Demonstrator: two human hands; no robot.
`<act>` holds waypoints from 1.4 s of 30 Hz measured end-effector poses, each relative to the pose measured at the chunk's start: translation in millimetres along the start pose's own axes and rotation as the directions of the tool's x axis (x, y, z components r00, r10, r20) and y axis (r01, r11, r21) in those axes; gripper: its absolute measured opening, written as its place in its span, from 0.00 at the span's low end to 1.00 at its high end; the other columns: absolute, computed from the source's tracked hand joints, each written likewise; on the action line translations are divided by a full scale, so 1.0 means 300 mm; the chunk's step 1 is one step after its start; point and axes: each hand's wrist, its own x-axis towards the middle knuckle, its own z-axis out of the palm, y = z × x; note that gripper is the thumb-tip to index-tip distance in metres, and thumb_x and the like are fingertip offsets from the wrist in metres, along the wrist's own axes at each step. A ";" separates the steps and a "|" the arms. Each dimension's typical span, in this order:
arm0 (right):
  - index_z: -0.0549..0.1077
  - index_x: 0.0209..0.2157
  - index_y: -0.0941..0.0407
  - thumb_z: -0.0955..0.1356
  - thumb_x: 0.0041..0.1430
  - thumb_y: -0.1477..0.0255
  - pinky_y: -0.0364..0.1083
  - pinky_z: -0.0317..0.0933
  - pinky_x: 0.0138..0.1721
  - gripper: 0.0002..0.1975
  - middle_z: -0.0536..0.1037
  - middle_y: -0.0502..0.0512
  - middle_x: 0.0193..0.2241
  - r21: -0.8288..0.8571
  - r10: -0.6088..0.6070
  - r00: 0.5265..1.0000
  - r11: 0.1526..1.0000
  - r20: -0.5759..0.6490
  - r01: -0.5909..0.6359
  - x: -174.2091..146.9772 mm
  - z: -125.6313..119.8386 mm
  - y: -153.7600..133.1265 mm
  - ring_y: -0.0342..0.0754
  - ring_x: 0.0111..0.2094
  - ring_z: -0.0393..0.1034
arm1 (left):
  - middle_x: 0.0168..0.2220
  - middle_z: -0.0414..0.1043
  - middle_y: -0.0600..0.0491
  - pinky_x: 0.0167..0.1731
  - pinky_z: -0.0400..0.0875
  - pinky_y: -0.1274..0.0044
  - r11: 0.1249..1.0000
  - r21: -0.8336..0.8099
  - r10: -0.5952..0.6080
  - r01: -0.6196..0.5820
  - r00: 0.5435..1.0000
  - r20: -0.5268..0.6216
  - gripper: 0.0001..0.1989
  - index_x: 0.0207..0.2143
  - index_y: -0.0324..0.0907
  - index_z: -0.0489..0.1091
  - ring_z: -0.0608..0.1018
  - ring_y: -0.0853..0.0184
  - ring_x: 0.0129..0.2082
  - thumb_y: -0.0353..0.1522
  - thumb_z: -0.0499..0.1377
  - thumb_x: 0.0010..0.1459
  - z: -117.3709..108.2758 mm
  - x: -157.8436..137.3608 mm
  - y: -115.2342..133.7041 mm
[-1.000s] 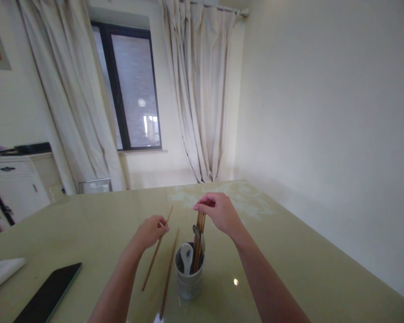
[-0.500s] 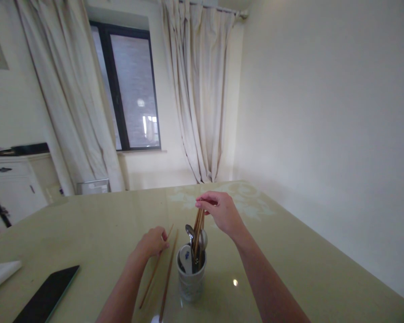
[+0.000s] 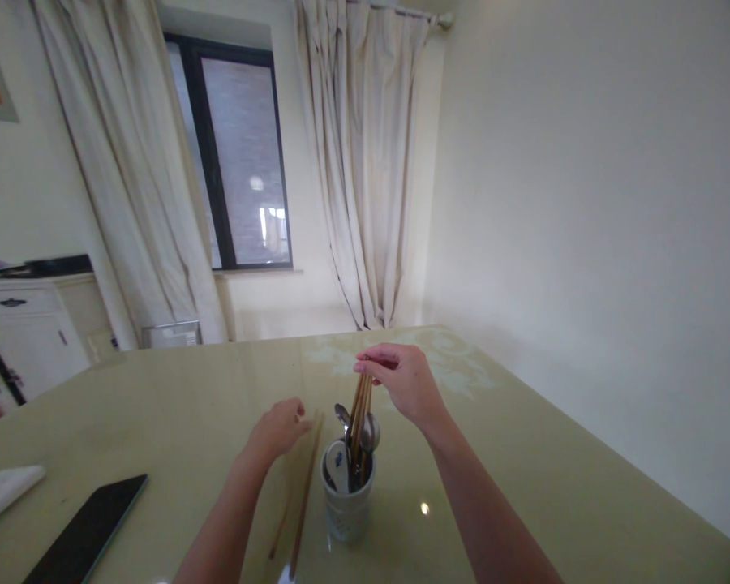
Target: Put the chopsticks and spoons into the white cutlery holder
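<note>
A grey-white cup (image 3: 348, 517) stands on the table, with a white spoon (image 3: 338, 464) bearing a blue mark, metal spoons (image 3: 370, 433) and a bundle of chopsticks (image 3: 358, 414) in it. My right hand (image 3: 401, 377) pinches the upper ends of the chopsticks above the cup; their lower ends stay inside. Left of the cup, one wooden chopstick (image 3: 307, 495) lies on the table. Beside it a second, blurred loose chopstick (image 3: 281, 523) lies close by. My left hand (image 3: 280, 428) is just left of these two, its thumb and forefinger apart and nothing visible between them.
The glossy pale green table (image 3: 523, 487) reaches to the wall on the right. A black flat device (image 3: 91, 527) and a white object (image 3: 6, 491) lie at the left. Behind stand a white cabinet (image 3: 30, 332), curtains (image 3: 365, 162) and a window (image 3: 246, 162).
My left hand has let go of the left chopstick, which has shifted right toward the other one. My right hand keeps its pinch on the bundle, nearly unmoved.
</note>
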 end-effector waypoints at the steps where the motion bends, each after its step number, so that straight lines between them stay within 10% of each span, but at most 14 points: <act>1: 0.86 0.32 0.55 0.78 0.51 0.59 0.49 0.74 0.32 0.13 0.85 0.55 0.27 -0.003 -0.001 1.000 1.000 -0.002 0.001 0.000 0.000 -0.001 0.53 0.30 0.80 | 0.44 0.84 0.44 0.46 0.72 0.71 0.997 -0.054 0.051 -0.053 0.998 -0.032 0.13 0.44 0.42 0.78 0.83 0.56 0.46 0.38 0.61 0.60 -0.026 -0.006 0.027; 6: 0.86 0.33 0.55 0.78 0.53 0.60 0.51 0.75 0.35 0.12 0.87 0.57 0.30 -0.030 -0.022 1.000 0.999 -0.003 0.022 -0.003 -0.001 -0.008 0.56 0.33 0.82 | 0.47 0.84 0.46 0.51 0.74 0.69 0.696 -0.595 0.384 -0.401 0.909 -0.162 0.24 0.47 0.43 0.81 0.82 0.56 0.48 0.49 0.54 0.68 -0.164 -0.090 0.200; 13: 0.85 0.32 0.54 0.75 0.54 0.72 0.50 0.75 0.39 0.04 0.87 0.54 0.30 -0.117 -0.101 0.995 0.988 0.016 0.102 -0.025 0.013 -0.053 0.53 0.32 0.82 | 0.47 0.84 0.48 0.52 0.74 0.70 0.459 -0.805 0.603 -0.375 0.797 -0.028 0.18 0.47 0.43 0.82 0.82 0.58 0.48 0.45 0.66 0.62 -0.186 -0.178 0.318; 27: 0.84 0.42 0.54 0.72 0.63 0.76 0.45 0.73 0.42 0.09 0.88 0.53 0.36 -0.177 -0.263 0.964 0.948 0.029 0.264 -0.066 0.023 -0.131 0.48 0.36 0.83 | 0.35 0.82 0.51 0.44 0.73 0.74 0.449 -0.787 0.584 -0.424 0.805 -0.101 0.10 0.37 0.39 0.81 0.79 0.63 0.39 0.37 0.65 0.61 -0.221 -0.208 0.361; 42: 0.75 0.62 0.48 0.67 0.72 0.77 0.46 0.74 0.54 0.21 0.82 0.54 0.54 -0.243 -0.572 0.818 0.786 0.064 0.569 -0.132 0.017 -0.217 0.47 0.53 0.78 | 0.33 0.81 0.55 0.38 0.72 0.79 0.471 -0.684 0.512 -0.558 0.804 -0.303 0.08 0.35 0.40 0.78 0.79 0.68 0.35 0.35 0.62 0.64 -0.320 -0.314 0.398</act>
